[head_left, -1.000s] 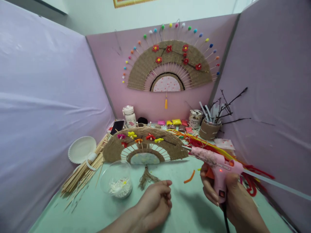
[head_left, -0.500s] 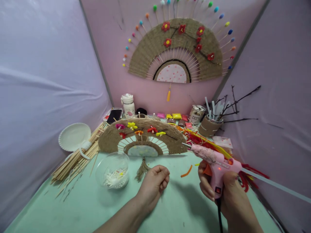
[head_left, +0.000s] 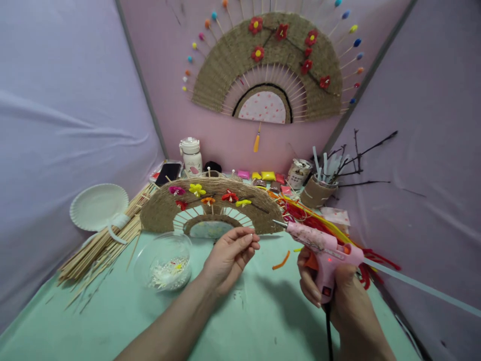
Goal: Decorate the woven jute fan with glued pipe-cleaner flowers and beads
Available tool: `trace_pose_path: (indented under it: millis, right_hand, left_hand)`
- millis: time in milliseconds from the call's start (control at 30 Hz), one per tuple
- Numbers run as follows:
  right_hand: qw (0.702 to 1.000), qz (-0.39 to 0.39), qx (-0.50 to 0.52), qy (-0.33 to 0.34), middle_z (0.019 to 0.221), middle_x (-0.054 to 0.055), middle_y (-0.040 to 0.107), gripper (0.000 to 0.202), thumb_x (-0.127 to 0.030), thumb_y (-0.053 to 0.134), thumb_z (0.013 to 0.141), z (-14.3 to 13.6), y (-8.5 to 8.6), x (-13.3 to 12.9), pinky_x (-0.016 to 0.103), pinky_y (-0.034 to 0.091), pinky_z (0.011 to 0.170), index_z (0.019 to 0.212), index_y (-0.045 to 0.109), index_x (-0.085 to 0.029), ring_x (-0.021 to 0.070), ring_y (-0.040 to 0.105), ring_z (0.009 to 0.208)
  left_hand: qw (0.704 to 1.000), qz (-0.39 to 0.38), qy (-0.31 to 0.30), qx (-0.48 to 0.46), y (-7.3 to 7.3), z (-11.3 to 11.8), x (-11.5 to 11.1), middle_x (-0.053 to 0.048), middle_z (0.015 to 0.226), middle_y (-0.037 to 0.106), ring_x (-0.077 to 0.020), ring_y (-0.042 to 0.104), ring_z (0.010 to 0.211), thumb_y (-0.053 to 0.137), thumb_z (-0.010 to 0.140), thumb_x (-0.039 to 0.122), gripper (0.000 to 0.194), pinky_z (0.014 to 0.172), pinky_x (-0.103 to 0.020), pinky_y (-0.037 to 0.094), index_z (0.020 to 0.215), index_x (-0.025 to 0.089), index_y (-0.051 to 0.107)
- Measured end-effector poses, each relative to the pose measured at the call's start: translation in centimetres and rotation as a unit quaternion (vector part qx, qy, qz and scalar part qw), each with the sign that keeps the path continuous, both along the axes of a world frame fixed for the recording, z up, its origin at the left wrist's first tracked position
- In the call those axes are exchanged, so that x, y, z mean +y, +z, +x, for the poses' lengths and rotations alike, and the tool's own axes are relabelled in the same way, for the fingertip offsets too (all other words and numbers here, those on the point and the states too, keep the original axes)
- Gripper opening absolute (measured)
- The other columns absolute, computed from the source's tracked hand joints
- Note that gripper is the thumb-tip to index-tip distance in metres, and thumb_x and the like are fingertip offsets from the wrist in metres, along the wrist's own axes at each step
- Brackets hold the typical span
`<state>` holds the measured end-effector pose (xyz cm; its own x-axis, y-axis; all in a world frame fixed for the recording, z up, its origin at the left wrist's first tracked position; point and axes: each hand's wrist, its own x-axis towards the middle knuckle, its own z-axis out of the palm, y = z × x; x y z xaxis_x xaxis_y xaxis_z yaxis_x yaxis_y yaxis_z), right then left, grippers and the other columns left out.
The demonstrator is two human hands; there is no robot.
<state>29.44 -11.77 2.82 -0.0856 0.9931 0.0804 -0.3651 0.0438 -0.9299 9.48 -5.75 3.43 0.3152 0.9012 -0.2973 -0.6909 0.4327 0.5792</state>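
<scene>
My right hand [head_left: 338,291] is wrapped round the handle of a pink glue gun [head_left: 319,245], its metal nozzle pointing left and a long glue stick out of its back. My left hand [head_left: 231,255] is raised with thumb and forefinger pinched together; a tiny pale thing shows at the fingertips, too small to name. Just behind that hand lies a twine-covered fan [head_left: 259,200] with coloured flowers and a pale half-round centre. A clear bowl [head_left: 169,268] of white beads and stamens is left of my left hand. The fan's tassel is hidden behind the hand.
Bundled sticks [head_left: 101,245] and a white paper plate [head_left: 98,206] lie left. Behind stand a white bottle [head_left: 191,158], clay packets [head_left: 268,176], a tin [head_left: 299,173] and a pot [head_left: 317,191] with branches. Pipe cleaners [head_left: 319,220] lie right; a large fan [head_left: 214,80] hangs behind.
My left hand has risen toward the fan and now covers its tassel. The view has shifted slightly; the glue gun stays in my right hand, a little further left in the picture.
</scene>
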Motion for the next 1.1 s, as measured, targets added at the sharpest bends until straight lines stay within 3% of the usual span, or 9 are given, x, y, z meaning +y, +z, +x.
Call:
trace_pose_path:
  millis: [367,633,867,1100]
  right_hand:
    - [0.992,0.012,-0.123,0.039,0.051,-0.003,0.048,0.067,-0.078,0.038,0.085,0.4,-1.5,-1.0,0.026,0.020,0.043,0.102,0.064,-0.018,0.0091,0.029,0.043]
    - [0.987,0.005,-0.154,0.056,0.053,-0.003,0.048,0.069,-0.079,0.033,0.085,0.4,-1.5,-1.0,0.027,0.023,0.045,0.100,0.063,-0.018,0.0103,0.030,0.044]
    - [0.972,0.016,-0.233,0.037,0.053,0.001,0.051,0.070,-0.078,0.030,0.087,0.4,-1.2,-1.4,0.029,0.029,0.047,0.091,0.065,-0.018,0.0139,0.037,0.047]
    - [0.971,0.018,-0.239,0.028,0.055,0.001,0.052,0.066,-0.075,0.031,0.089,0.3,-1.4,-1.7,0.028,0.031,0.047,0.088,0.066,-0.019,0.0142,0.039,0.048]
  left_hand:
    - [0.999,0.001,-0.005,-0.040,-1.6,-0.6,-0.1,-0.001,0.070,0.067,-0.0048,0.061,0.059,0.091,0.056,0.018,0.028,0.058,-0.012,0.051,0.072,0.012,0.069]
    - [0.998,0.007,-0.034,-0.049,-1.3,-0.9,-0.2,-0.001,0.071,0.065,-0.0057,0.059,0.061,0.092,0.052,0.016,0.030,0.059,-0.015,0.048,0.071,0.013,0.068]
    - [0.999,0.019,-0.014,-0.031,-1.4,-1.0,-0.1,0.000,0.068,0.065,-0.0055,0.059,0.060,0.093,0.050,0.019,0.032,0.060,-0.016,0.049,0.069,0.013,0.067]
    - [0.999,0.030,0.003,-0.019,-1.4,-1.0,0.0,0.000,0.070,0.066,-0.0055,0.060,0.060,0.093,0.050,0.019,0.032,0.063,-0.017,0.051,0.068,0.013,0.068]
